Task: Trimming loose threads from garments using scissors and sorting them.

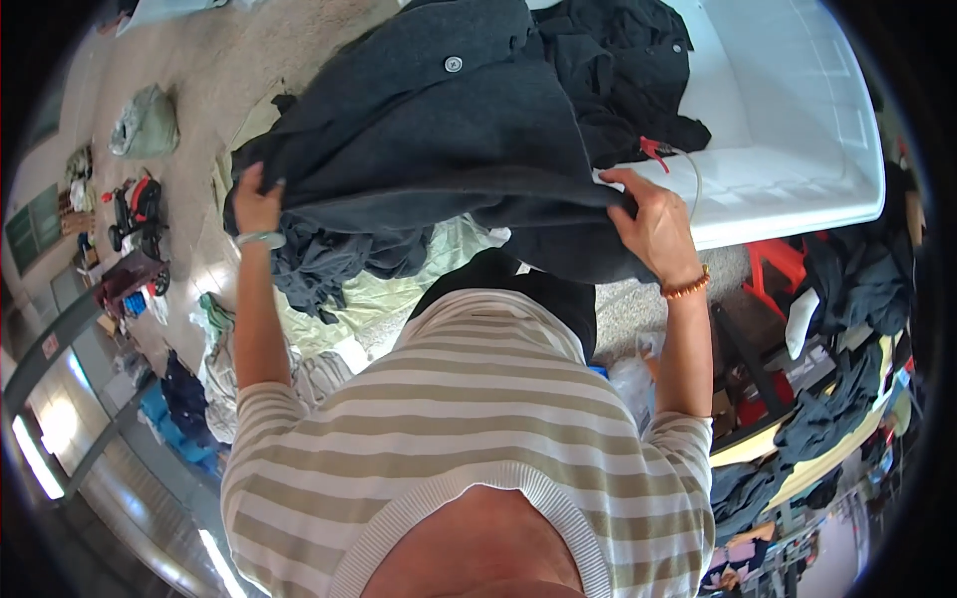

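A dark garment [429,140] with a pale round button stretches between my two hands, its near edge running almost straight across in front of me. My left hand [257,207] is closed on the garment's left end, its thumb over the cloth. At the other end my right hand [656,224] grips the edge, index finger stretched along the top. Part of the garment lies over the rim of a white plastic bin [788,194]. More dark clothing [628,70] lies in that bin. Below the stretched cloth hangs a bunched dark garment [349,257] over a pale green sheet [439,269].
A thin hose with a red nozzle [653,151] rests by the bin's near side. To the right are a red stool [768,274] and a rack with dark clothes [837,419]. A stuffed sack [146,122] and a red-and-black scooter [138,211] stand on the floor to the left.
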Available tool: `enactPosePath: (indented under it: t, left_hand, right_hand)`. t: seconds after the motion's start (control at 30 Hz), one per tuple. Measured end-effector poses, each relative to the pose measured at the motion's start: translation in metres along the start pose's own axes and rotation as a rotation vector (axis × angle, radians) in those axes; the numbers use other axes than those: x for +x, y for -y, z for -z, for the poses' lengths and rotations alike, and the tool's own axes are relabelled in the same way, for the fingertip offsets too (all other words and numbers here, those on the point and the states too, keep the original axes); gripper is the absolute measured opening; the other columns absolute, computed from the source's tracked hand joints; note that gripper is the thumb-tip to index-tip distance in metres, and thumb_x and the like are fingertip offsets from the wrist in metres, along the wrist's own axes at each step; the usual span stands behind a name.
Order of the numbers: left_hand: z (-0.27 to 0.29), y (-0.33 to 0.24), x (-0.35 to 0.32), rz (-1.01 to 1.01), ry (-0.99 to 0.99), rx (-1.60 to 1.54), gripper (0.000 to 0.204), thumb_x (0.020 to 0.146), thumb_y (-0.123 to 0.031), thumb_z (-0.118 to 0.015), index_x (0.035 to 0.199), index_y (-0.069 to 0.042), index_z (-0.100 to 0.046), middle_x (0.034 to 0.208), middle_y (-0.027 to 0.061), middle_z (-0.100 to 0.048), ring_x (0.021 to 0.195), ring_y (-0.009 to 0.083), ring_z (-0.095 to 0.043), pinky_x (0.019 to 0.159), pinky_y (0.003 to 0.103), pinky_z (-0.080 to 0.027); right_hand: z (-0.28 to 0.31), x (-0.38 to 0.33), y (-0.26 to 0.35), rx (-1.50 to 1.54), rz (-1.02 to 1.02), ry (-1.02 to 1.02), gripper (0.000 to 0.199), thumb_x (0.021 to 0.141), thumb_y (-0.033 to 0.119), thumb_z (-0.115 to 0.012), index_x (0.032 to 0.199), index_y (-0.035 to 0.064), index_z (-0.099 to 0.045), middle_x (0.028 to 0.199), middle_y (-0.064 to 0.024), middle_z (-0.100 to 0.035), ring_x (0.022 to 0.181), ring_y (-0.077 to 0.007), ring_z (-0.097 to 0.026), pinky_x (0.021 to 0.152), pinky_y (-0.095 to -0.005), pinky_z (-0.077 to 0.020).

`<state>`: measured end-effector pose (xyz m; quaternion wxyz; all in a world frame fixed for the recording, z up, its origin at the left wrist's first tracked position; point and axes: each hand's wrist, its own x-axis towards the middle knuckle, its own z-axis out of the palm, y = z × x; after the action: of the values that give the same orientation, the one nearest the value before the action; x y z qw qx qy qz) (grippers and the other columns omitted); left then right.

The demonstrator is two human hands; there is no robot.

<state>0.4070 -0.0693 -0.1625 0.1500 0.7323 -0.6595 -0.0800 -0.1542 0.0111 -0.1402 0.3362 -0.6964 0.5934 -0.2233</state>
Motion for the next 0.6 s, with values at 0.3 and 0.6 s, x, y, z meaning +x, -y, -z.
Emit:
enactPosePath:
  t: [0.3,0.6]
  left_hand:
    - [-0.098,-0.117,0.005,-0.197,0.007,-0.254,0.046,0.076,-0.018,-0.072,0.12,-0.01,-0.058,0.112,0.0151,-0.059,0.106,0.0332,-0.053,0.092,0.039,-0.043]
    - [-0.145,-0.232,0.071,-0.724,0.047,0.099,0.043,0.085,-0.033,-0.064,0.125,-0.019,-0.057,0.138,0.0092,-0.046,0.131,0.0312,-0.038,0.107,0.044,-0.03]
  right_hand:
    - [-0.045,0.066,-0.042,-0.36,0.169,-0.14,0.022,0.078,0.003,-0.058,0.096,0.0136,-0.065,0.087,-0.0038,-0.061,0.086,-0.0245,-0.058,0.076,-0.0388,-0.0437]
    - [-0.029,0.051,-0.117,-0.79,-0.323,-0.345,0.048,0.078,0.03,-0.07,0.122,0.0147,-0.057,0.125,-0.0156,-0.053,0.118,-0.0357,-0.046,0.097,-0.0452,-0.0387]
